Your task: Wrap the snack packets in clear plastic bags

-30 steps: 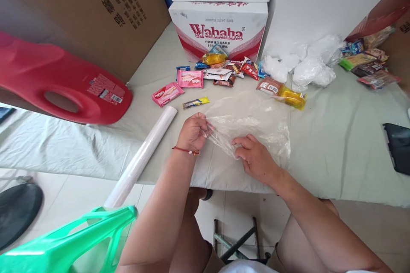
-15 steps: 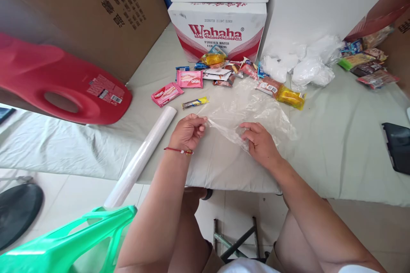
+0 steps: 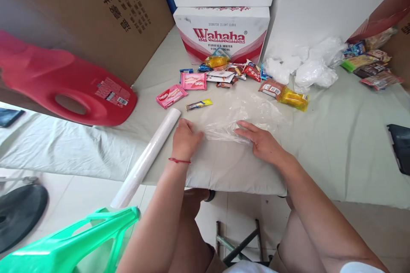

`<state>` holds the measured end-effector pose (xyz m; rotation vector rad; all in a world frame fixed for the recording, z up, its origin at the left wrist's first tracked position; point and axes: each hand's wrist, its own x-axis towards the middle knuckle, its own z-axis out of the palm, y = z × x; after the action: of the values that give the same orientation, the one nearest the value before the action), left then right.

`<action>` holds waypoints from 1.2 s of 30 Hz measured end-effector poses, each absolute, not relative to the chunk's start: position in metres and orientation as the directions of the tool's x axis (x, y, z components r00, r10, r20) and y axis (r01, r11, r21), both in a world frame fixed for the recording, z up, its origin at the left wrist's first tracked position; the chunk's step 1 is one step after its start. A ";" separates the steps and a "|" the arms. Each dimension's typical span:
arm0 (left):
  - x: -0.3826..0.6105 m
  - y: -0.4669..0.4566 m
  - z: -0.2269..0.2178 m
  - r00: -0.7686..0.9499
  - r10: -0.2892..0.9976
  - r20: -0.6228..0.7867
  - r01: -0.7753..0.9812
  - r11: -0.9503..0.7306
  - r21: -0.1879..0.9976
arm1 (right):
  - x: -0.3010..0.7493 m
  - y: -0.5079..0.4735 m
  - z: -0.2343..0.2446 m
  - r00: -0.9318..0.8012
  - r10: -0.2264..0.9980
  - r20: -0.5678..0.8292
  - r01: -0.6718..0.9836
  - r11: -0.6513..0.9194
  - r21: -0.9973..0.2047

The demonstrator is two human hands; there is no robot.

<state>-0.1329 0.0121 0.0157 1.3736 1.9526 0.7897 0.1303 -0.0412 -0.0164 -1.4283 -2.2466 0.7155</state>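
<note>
A thin clear plastic bag [image 3: 221, 130] lies crumpled and flattened on the cloth-covered table in front of me. My left hand [image 3: 186, 138] is at the bag's left edge, fingers curled in and the back of the hand turned up; it appears to pinch the film, though the fingertips are partly hidden. With fingers stretched out, my right hand [image 3: 262, 138] rests on the bag's right part. Just beyond the bag lies a small yellow and dark snack bar [image 3: 199, 104]. Two pink wafer packs [image 3: 194, 81] sit farther back on the left.
A white plastic roll [image 3: 150, 153] overhangs the table's front edge on the left. Several wrapped snacks [image 3: 221, 75] are heaped against the Wahaha box [image 3: 222, 30]. White bundled bags [image 3: 315, 70] lie back right. A red jug [image 3: 105, 98] and green plastic piece [image 3: 73, 239] are left.
My left hand has turned back-up and lowered slightly with the bag's edge. The bag has sunk flatter and its front edge has bunched. My right hand has flattened onto it.
</note>
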 end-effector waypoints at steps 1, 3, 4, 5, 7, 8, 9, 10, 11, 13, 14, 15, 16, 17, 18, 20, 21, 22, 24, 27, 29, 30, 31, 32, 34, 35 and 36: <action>-0.129 0.009 0.017 -0.293 0.955 -0.049 0.686 0.246 0.685 | 0.129 -0.041 -0.014 -0.425 0.905 -0.007 0.738 0.342 -0.581; -0.120 0.002 0.021 -0.272 0.952 0.140 0.855 0.172 0.489 | 0.124 -0.041 -0.009 -0.436 0.895 -0.094 0.784 0.327 -0.527; -0.115 0.000 0.022 -0.229 0.949 0.216 0.906 0.127 0.404 | 0.122 -0.042 -0.007 -0.437 0.891 -0.123 0.802 0.325 -0.501; -0.111 -0.002 0.022 -0.191 0.946 0.262 0.930 0.089 0.357 | 0.120 -0.042 -0.005 -0.438 0.888 -0.144 0.816 0.325 -0.477; -0.106 -0.002 0.020 -0.144 0.952 0.270 0.935 0.041 0.353 | 0.117 -0.044 -0.001 -0.435 0.885 -0.167 0.834 0.327 -0.444; -0.106 -0.001 0.018 -0.138 0.963 0.234 0.920 0.037 0.389 | 0.116 -0.044 0.000 -0.430 0.886 -0.174 0.841 0.323 -0.434; -0.107 0.001 0.015 -0.135 0.975 0.177 0.897 0.044 0.440 | 0.116 -0.044 0.002 -0.420 0.889 -0.182 0.849 0.314 -0.425; -0.109 0.003 0.012 -0.129 0.985 0.118 0.867 0.054 0.495 | 0.116 -0.044 0.003 -0.409 0.892 -0.193 0.857 0.303 -0.416; -0.111 0.006 0.009 -0.124 0.989 0.080 0.839 0.061 0.541 | 0.116 -0.044 0.004 -0.398 0.894 -0.204 0.866 0.292 -0.406; -0.115 0.008 0.008 -0.143 0.981 0.130 0.807 0.040 0.590 | 0.117 -0.044 0.007 -0.382 0.897 -0.225 0.881 0.279 -0.382; -0.116 0.007 0.010 -0.168 0.962 0.215 0.810 0.010 0.586 | 0.117 -0.044 0.008 -0.376 0.897 -0.233 0.888 0.277 -0.366; -0.115 0.005 0.013 -0.190 0.929 0.319 0.824 -0.026 0.567 | 0.117 -0.043 0.010 -0.372 0.897 -0.238 0.895 0.278 -0.350; -0.114 0.001 0.017 -0.198 0.882 0.428 0.840 -0.072 0.538 | 0.117 -0.043 0.011 -0.369 0.897 -0.244 0.900 0.280 -0.334; -0.111 -0.003 0.022 -0.193 0.825 0.531 0.851 -0.129 0.510 | 0.116 -0.042 0.013 -0.364 0.896 -0.253 0.906 0.279 -0.317; -0.107 -0.008 0.026 -0.171 0.760 0.627 0.852 -0.205 0.481 | 0.115 -0.042 0.014 -0.358 0.896 -0.264 0.913 0.276 -0.300; -0.098 -0.019 0.032 -0.052 0.641 0.766 0.796 -0.437 0.420 | 0.113 -0.041 0.017 -0.351 0.895 -0.276 0.922 0.278 -0.269; -0.092 -0.024 0.034 0.036 0.605 0.796 0.723 -0.565 0.397 | 0.111 -0.041 0.019 -0.353 0.895 -0.274 0.924 0.286 -0.255; -0.086 -0.028 0.034 0.134 0.586 0.799 0.629 -0.673 0.388 | 0.110 -0.041 0.020 -0.361 0.894 -0.265 0.922 0.299 -0.246; -0.073 -0.030 0.032 0.316 0.619 0.718 0.453 -0.764 0.459 | 0.106 -0.041 0.021 -0.387 0.891 -0.239 0.911 0.330 -0.246; -0.056 -0.022 0.027 0.484 0.741 0.465 0.403 -0.661 0.633 | 0.101 -0.044 0.022 -0.409 0.865 -0.290 0.906 0.348 -0.239; -0.050 -0.011 0.025 0.503 0.827 0.250 0.480 -0.508 0.715 | 0.098 -0.048 0.023 -0.431 0.837 -0.337 0.901 0.383 -0.202; -0.049 -0.006 0.025 0.474 0.866 0.161 0.534 -0.428 0.729 | 0.096 -0.052 0.022 -0.457 0.823 -0.337 0.890 0.418 -0.185; -0.049 -0.001 0.026 0.436 0.896 0.080 0.590 -0.352 0.726 | 0.095 -0.056 0.022 -0.492 0.810 -0.318 0.870 0.461 -0.174; -0.051 0.004 0.027 0.403 0.915 0.006 0.644 -0.288 0.709 | 0.094 -0.061 0.022 -0.534 0.795 -0.287 0.845 0.506 -0.170; -0.058 0.010 0.029 0.364 0.923 -0.126 0.744 -0.207 0.635 | 0.094 -0.072 0.021 -0.611 0.757 -0.234 0.792 0.586 -0.171; -0.063 0.013 0.030 0.340 0.924 -0.174 0.795 -0.184 0.578 | 0.094 -0.077 0.021 -0.637 0.738 -0.221 0.770 0.614 -0.172; -0.068 0.015 0.031 0.303 0.932 -0.201 0.846 -0.165 0.507 | 0.094 -0.081 0.020 -0.656 0.724 -0.214 0.754 0.633 -0.174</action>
<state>-0.0682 0.0148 0.0310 2.0426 1.5743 0.2115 0.0940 -0.0813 0.0205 -1.3412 -2.9494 0.4077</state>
